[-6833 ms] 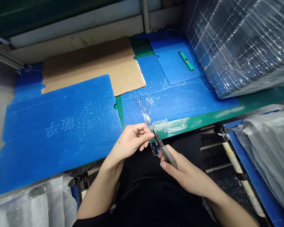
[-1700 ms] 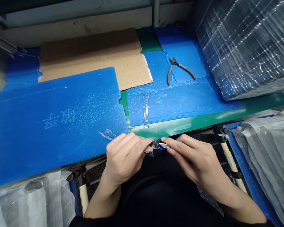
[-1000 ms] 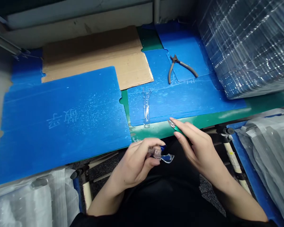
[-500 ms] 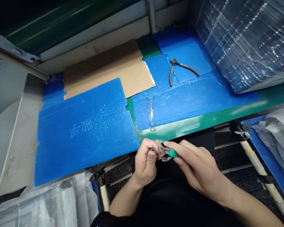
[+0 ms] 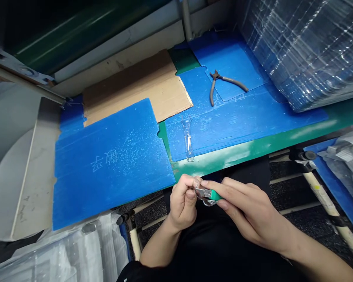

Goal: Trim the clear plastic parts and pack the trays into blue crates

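Note:
My left hand is closed on a small clear plastic part, whose curved edge shows between my two hands. In my right hand is a utility knife with a green body, pinched between thumb and fingers. Its metal end lies against the clear part, close to my left fingertips. Another clear plastic piece, long and narrow, rests on the blue sheet just beyond my hands.
Grey-handled nippers lie spread on the blue sheets. Cardboard sits at the back. A large plastic-wrapped stack stands at the right. Wrapped bundles lie below at the left, with pale pipe rails at the right.
The knife's metal end has moved slightly and its angle on the clear part differs. Both hands stay close together. The view has shifted a little.

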### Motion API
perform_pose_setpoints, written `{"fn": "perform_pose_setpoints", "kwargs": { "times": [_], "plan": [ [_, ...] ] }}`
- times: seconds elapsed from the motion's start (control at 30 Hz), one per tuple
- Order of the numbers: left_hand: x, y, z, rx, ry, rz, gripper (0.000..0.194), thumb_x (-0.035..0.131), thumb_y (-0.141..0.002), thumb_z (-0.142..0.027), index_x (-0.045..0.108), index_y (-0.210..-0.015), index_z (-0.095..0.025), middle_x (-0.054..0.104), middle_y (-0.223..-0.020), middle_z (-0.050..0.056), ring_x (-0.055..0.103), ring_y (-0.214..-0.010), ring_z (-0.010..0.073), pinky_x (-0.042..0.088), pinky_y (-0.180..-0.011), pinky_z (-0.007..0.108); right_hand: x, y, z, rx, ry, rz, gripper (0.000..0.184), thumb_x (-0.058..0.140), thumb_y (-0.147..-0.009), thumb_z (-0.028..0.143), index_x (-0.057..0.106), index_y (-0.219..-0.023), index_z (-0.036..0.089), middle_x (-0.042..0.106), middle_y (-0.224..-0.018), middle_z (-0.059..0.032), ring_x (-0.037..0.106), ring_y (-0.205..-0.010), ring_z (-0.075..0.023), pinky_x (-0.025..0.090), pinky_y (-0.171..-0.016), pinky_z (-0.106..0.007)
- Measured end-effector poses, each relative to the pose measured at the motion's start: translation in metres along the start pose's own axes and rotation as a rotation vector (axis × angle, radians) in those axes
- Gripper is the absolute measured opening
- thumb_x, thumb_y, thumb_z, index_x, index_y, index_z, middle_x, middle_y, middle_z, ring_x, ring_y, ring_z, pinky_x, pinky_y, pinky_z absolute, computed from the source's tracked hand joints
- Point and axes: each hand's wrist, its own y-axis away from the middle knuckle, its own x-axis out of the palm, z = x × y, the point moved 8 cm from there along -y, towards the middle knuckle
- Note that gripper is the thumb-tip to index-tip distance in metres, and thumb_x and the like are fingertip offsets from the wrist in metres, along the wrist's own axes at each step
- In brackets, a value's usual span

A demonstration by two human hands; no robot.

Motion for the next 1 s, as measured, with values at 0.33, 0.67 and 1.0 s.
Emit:
{"fn": "perform_pose_setpoints", "kwargs": {
  "times": [0.33, 0.67, 1.0],
  "plan": [
    [-0.002, 0.001, 0.003, -0.01, -0.078, -0.029, 0.031, 0.043, -0.116, -0.045, 0.059, -0.102, -0.023, 0.05, -0.076, -0.001, 0.048, -0.06, 0.0119, 0.042, -0.058, 0.025, 0.003, 0.0, -0.006, 0.064, -0.221, 0.0, 0.053, 0.053, -0.112, 0.013, 0.053, -0.163, 0.03, 0.073, -0.112, -0.0045, 0.066, -0.084, -0.0158, 0.055, -0.075, -0.028],
    [0.001, -0.007, -0.001, 0.009, 0.002, -0.015, 0.024, 0.045, -0.116, -0.039, 0.056, -0.102, -0.023, 0.054, -0.073, -0.001, 0.05, -0.059, 0.0115, 0.04, -0.055, 0.024, 0.006, -0.001, -0.002, 0.111, -0.177, -0.072, 0.049, 0.053, -0.112, 0.01, 0.057, -0.158, 0.025, 0.075, -0.116, -0.0071, 0.074, -0.094, -0.0177, 0.061, -0.082, -0.029],
    [0.006, -0.028, -0.025, 0.013, 0.203, -0.16, 0.013, 0.05, -0.116, -0.039, 0.054, -0.111, -0.028, 0.053, -0.078, -0.003, 0.05, -0.061, 0.0102, 0.049, -0.059, 0.023, 0.008, 0.005, -0.045, 0.406, -0.383, -0.318, 0.019, 0.056, -0.114, 0.03, 0.067, -0.127, 0.022, 0.066, -0.09, -0.0016, 0.063, -0.075, -0.0143, 0.056, -0.073, -0.028]
  ]
}}
